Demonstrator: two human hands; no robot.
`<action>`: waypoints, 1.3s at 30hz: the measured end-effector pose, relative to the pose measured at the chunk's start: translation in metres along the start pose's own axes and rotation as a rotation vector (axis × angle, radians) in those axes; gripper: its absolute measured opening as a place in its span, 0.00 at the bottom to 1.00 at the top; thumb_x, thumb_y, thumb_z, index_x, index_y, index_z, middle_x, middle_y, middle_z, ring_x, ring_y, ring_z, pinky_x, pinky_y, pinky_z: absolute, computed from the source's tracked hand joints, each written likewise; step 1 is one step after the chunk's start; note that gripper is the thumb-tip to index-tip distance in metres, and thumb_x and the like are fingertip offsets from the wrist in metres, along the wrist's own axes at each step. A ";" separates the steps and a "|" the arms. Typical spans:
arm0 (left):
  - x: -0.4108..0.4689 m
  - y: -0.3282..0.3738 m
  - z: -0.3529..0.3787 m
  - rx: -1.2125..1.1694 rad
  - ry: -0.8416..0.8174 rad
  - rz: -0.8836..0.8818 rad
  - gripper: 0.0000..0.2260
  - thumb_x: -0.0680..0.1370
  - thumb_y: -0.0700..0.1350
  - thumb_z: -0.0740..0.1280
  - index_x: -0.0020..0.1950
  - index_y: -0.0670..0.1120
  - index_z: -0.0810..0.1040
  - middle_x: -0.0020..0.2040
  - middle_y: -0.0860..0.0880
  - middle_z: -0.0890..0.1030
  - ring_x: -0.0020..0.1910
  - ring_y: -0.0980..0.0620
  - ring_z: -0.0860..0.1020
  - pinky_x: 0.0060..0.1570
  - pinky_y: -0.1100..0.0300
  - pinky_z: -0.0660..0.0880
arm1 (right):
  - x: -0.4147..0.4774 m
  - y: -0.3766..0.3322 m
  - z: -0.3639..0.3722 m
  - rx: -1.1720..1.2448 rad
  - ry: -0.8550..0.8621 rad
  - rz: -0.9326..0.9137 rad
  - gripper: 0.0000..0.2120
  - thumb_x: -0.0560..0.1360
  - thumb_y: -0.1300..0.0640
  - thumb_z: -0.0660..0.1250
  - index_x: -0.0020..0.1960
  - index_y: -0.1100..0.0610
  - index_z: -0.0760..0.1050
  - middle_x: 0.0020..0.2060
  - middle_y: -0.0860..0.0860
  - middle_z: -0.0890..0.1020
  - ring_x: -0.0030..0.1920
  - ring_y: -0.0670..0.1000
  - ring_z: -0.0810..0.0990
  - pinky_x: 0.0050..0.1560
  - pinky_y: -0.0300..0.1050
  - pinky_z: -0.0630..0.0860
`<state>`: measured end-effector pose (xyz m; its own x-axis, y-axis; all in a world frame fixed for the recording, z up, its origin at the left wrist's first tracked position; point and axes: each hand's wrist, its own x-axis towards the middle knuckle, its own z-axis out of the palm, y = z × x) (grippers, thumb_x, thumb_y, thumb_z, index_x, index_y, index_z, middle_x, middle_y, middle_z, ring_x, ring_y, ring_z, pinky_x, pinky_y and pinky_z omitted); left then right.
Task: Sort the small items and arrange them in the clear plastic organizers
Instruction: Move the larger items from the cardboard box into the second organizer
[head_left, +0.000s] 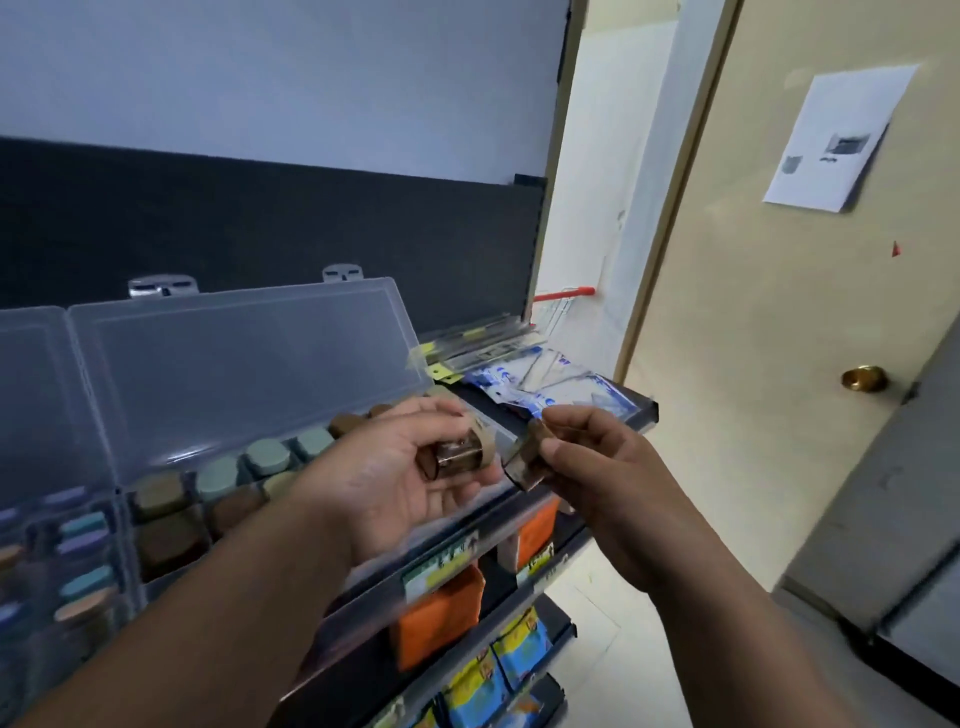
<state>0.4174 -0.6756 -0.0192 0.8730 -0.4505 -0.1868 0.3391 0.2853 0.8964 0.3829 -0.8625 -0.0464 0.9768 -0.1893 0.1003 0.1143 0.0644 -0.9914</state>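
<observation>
Above the shelf's front edge, the fingers (434, 415) of my left hand (410, 483) curl round a small brown pot (457, 457) lying on its side across my palm. Just beside it, my right hand (597, 467) pinches a second brown piece (527, 462) between thumb and fingertips. Both are blurred, so I cannot tell whether they are two pots or two halves of one.

Left of and behind my hands, the clear organizer (249, 364) stands on the shelf (524, 506) with its lid tipped back. Its rows hold round-topped pots, the green ones (267, 457) in the middle and the brown ones (161, 499) toward the near end. A second organizer (31, 395) of mixed colours sits further left.

Colour should decide the slot, I think, so these belong with the browns. I would place one at a time, turn it cap up before lowering it, and seat it against its neighbour. My forearm should stay low and clear of the raised lid, since a knock could drop it shut.
</observation>
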 end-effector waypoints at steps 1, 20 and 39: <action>0.010 0.001 0.001 -0.003 0.037 0.032 0.07 0.78 0.35 0.61 0.54 0.44 0.72 0.52 0.34 0.81 0.40 0.40 0.83 0.32 0.59 0.78 | 0.016 -0.001 -0.004 -0.007 -0.035 -0.008 0.12 0.74 0.68 0.67 0.55 0.57 0.78 0.45 0.53 0.84 0.50 0.56 0.82 0.52 0.49 0.78; 0.099 0.000 0.044 0.271 0.455 0.199 0.17 0.67 0.45 0.71 0.55 0.48 0.78 0.43 0.49 0.82 0.45 0.50 0.76 0.42 0.57 0.71 | 0.177 0.015 -0.030 0.100 -0.646 0.001 0.18 0.65 0.64 0.70 0.54 0.58 0.78 0.48 0.56 0.84 0.51 0.55 0.82 0.58 0.51 0.77; 0.116 0.006 0.024 1.336 0.768 0.074 0.18 0.74 0.44 0.70 0.63 0.52 0.72 0.56 0.54 0.71 0.54 0.54 0.72 0.50 0.64 0.70 | 0.217 0.039 -0.019 -0.511 -0.752 -0.358 0.22 0.68 0.61 0.76 0.56 0.44 0.75 0.49 0.40 0.80 0.52 0.39 0.78 0.55 0.36 0.74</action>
<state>0.5117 -0.7464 -0.0257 0.9794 0.1791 0.0934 0.1035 -0.8422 0.5292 0.5956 -0.9194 -0.0649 0.7803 0.5712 0.2549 0.5080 -0.3409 -0.7910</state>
